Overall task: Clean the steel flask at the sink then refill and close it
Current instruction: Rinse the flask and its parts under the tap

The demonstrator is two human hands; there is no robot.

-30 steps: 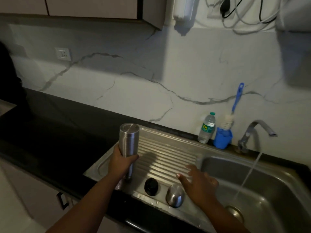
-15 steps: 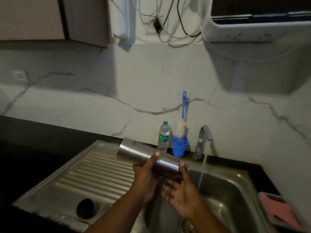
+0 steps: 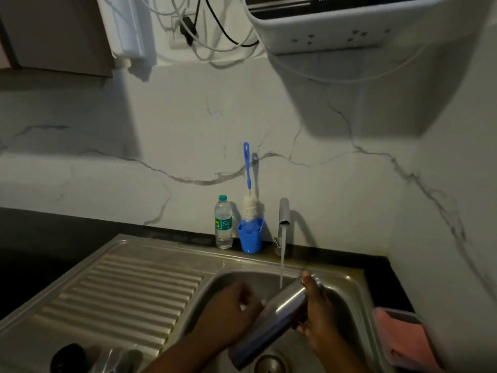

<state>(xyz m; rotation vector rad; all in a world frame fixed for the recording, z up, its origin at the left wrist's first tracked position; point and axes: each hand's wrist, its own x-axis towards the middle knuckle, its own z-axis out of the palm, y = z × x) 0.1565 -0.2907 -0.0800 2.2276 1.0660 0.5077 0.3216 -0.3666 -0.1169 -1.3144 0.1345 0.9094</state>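
The steel flask (image 3: 271, 321) lies tilted over the sink basin (image 3: 347, 294), its upper end under the running stream of water (image 3: 281, 262) from the tap (image 3: 283, 214). My right hand (image 3: 320, 316) grips the flask near its upper end, thumb over the top. My left hand (image 3: 228, 313) holds its middle from the left; its fingers are blurred. A black inner stopper (image 3: 68, 359) and a steel cap (image 3: 118, 359) lie at the front of the draining board (image 3: 121, 297).
A small plastic water bottle (image 3: 223, 222) and a blue cup (image 3: 250, 238) with a blue-handled bottle brush (image 3: 248, 179) stand behind the sink. A pink sponge tray (image 3: 400, 337) sits at the right. Black counter surrounds the sink; cables and an appliance hang above.
The flask has moved right and down into the basin, under the water stream. My right hand, open beneath it before, now grips its upper end. The view has swung right.
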